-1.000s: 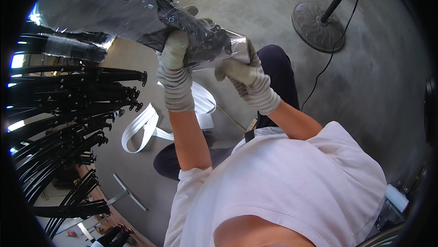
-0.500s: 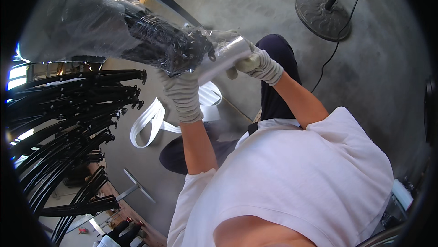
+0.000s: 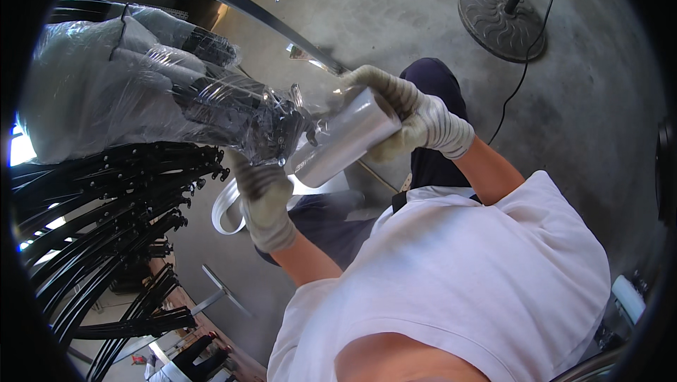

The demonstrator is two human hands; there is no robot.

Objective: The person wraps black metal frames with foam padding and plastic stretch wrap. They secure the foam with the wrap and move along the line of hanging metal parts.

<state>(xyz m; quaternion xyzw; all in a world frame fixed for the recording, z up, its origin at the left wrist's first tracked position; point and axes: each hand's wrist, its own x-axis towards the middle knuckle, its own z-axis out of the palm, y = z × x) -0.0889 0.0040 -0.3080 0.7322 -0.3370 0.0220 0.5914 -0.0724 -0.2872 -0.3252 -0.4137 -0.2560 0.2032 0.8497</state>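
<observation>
Roll of clear film (image 3: 349, 138): bared along most of its length, slanting, lower end near the black tip of the wrapped bundle (image 3: 169, 96), upper end in the right hand (image 3: 427, 121). Half a second back, the left hand (image 3: 264, 202) sat right under the bundle's tip, the roll's lower end close by it; that hand has since dropped toward the body and away from the roll.

Right fingers clamped on the roll's far end, some over the top, thumb side below. Left fingers near the underside of the bundle's tip, close to the ends of the loose black rods (image 3: 120, 191); the glove is smeared by motion, so I cannot tell whether they are together or apart, or touching anything.

Meaning for the work, as I judge it: the right hand alone now seems to carry the roll, leaving the left freer.

Bundle: film-covered, lying across the upper left, now showing more of its side. Another wrapped bundle (image 3: 211, 47) has come into clearer view behind it. White strap (image 3: 224, 209) on the floor, partly hidden by the left hand.
</observation>
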